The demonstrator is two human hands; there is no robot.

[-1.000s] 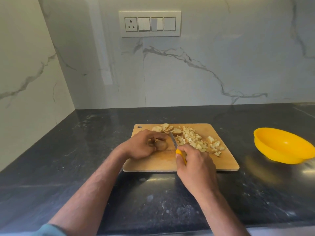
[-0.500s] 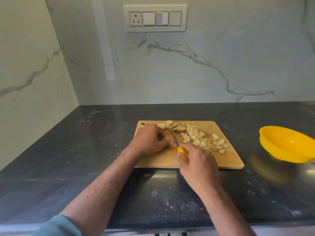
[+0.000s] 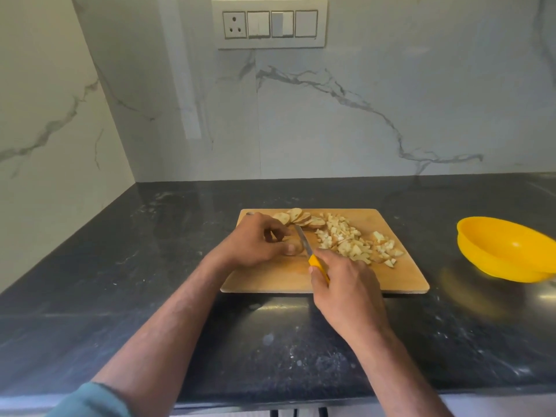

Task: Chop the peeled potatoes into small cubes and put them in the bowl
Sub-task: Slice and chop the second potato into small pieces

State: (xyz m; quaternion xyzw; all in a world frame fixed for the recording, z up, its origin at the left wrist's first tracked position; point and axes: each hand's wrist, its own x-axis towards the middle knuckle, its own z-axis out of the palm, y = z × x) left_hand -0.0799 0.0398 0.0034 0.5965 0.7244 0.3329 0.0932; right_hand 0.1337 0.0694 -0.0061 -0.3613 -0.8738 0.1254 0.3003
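A wooden cutting board point(image 3: 279, 278) lies on the dark counter. My left hand point(image 3: 255, 242) grips a piece of peeled potato point(image 3: 296, 247) on the board's left part, fingers curled over it. My right hand point(image 3: 346, 284) holds a yellow-handled knife point(image 3: 304, 240), whose blade rests against the potato piece's right side. Round potato slices point(image 3: 301, 219) lie fanned along the board's far edge. A heap of small potato cubes point(image 3: 352, 243) covers the board's right half. The yellow bowl point(image 3: 508, 251) stands on the counter to the right, and I see nothing in it.
The black stone counter point(image 3: 120, 266) runs to marble walls at the back and left, meeting in a corner. A switch panel with a socket point(image 3: 269, 24) sits on the back wall. The counter's front edge lies close below my forearms.
The view has shifted slightly. My left hand keeps hold of the potato piece while the knife blade works against its right side; the cubes and bowl stay put.
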